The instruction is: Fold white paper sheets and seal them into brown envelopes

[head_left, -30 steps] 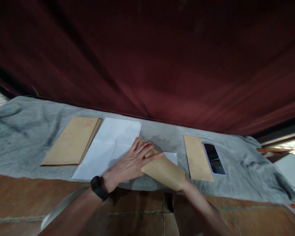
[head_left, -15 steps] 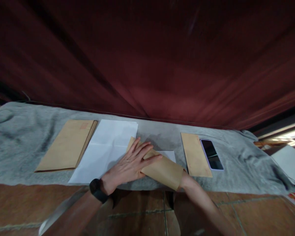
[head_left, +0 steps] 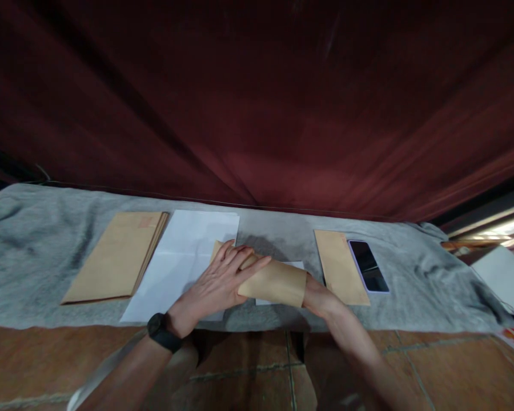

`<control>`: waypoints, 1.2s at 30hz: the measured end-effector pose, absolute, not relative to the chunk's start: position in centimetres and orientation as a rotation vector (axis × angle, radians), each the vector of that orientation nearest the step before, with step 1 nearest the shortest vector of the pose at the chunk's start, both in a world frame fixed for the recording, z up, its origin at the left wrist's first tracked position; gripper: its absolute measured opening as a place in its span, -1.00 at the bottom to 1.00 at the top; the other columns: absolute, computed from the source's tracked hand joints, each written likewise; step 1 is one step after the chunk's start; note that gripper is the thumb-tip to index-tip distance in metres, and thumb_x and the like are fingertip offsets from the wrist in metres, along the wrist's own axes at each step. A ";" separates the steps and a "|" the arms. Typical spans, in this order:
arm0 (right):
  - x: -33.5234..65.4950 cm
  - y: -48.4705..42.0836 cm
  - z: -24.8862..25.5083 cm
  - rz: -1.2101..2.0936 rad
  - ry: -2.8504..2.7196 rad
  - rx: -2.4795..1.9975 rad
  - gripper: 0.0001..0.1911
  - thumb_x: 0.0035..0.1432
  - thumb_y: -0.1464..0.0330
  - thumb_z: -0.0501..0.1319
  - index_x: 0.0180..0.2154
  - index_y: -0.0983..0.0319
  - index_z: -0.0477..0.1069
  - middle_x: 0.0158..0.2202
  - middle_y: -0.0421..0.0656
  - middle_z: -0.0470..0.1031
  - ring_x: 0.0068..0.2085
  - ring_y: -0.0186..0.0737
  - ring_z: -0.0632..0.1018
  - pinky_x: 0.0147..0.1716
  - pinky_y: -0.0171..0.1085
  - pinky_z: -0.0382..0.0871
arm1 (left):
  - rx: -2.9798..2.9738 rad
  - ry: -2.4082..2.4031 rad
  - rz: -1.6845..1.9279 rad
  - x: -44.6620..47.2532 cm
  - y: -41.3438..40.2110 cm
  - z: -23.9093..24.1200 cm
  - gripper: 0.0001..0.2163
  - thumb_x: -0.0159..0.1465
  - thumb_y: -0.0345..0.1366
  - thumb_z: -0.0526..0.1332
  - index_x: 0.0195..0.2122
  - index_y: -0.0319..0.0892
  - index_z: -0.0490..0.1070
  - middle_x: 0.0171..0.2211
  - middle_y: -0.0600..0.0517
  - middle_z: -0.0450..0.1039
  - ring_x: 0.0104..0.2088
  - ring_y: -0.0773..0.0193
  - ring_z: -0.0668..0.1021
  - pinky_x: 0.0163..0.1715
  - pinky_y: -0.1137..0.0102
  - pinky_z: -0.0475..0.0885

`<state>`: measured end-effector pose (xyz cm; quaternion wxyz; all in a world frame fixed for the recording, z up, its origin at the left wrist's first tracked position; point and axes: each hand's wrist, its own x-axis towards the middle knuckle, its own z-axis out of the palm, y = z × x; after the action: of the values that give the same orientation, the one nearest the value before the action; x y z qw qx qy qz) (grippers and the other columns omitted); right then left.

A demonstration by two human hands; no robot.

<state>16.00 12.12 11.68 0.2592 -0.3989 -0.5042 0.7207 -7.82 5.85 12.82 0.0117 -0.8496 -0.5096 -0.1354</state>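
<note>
My left hand (head_left: 227,279), with a black watch on its wrist, is wrapped over a brown paper envelope (head_left: 278,283), its fingers on the upper side. My right hand is inside the envelope up to the wrist (head_left: 314,294), so its fingers are hidden. The envelope bulges around it and is held above the cloth. Below the envelope, parts of a white folded paper (head_left: 297,265) show. Under and left of my left hand lie white sheets (head_left: 188,240) with fold creases.
A stack of brown envelopes (head_left: 111,257) lies at the left on the grey cloth (head_left: 424,285). To the right are another brown envelope (head_left: 340,268) and a phone (head_left: 368,267). A dark red curtain (head_left: 257,114) hangs behind; a white object (head_left: 503,279) stands far right.
The envelope has shifted slightly left and turned more level, with both hands moving along. More of the white paper beneath it now shows.
</note>
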 end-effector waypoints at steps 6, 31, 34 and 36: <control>16.5 14.0 12.4 2.033 -1.282 -1.031 -0.68 -0.03 0.17 0.38 -0.22 0.18 0.58 -0.40 -0.20 0.61 -0.32 -0.20 0.59 -0.29 -0.26 0.48 | -2.550 -1.632 -0.485 -9.4 5.9 12.7 -0.11 0.15 -0.30 0.33 0.44 -0.07 -0.12 0.18 -0.18 0.30 0.23 -0.07 0.32 0.35 -0.12 -0.01; 18.7 16.3 9.2 1.252 -1.747 -1.198 -0.69 0.26 0.18 0.14 -0.11 0.18 0.56 -0.19 -0.12 0.62 -0.25 -0.20 0.57 -0.21 -0.18 0.50 | -2.486 -1.977 -0.629 -15.0 5.1 11.8 0.00 0.18 -0.07 0.35 0.46 0.01 -0.36 0.33 -0.17 0.16 0.27 -0.15 0.30 0.30 -0.17 0.10; 17.9 15.6 7.7 1.016 -2.005 -1.219 -0.65 0.32 0.26 0.05 -0.01 0.15 0.53 -0.03 -0.09 0.61 -0.06 -0.13 0.60 -0.03 -0.10 0.49 | -2.446 -2.010 -0.595 -15.8 4.9 11.6 -0.01 0.18 -0.05 0.34 0.46 0.00 -0.33 0.34 -0.16 0.17 0.29 -0.15 0.29 0.32 -0.14 0.06; 16.9 14.4 6.8 0.807 -2.186 -1.187 -0.59 0.36 0.28 0.01 0.13 0.16 0.45 0.14 -0.05 0.52 0.14 -0.09 0.51 0.15 -0.05 0.39 | -2.400 -2.040 -0.579 -16.2 4.8 11.4 -0.01 0.18 -0.06 0.33 0.46 0.00 -0.33 0.33 -0.15 0.19 0.29 -0.14 0.30 0.31 -0.14 0.05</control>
<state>16.91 14.38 6.77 0.2602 -0.4382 -0.8072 0.2979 -16.24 4.81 11.44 -0.0308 -0.7490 -0.6367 -0.1808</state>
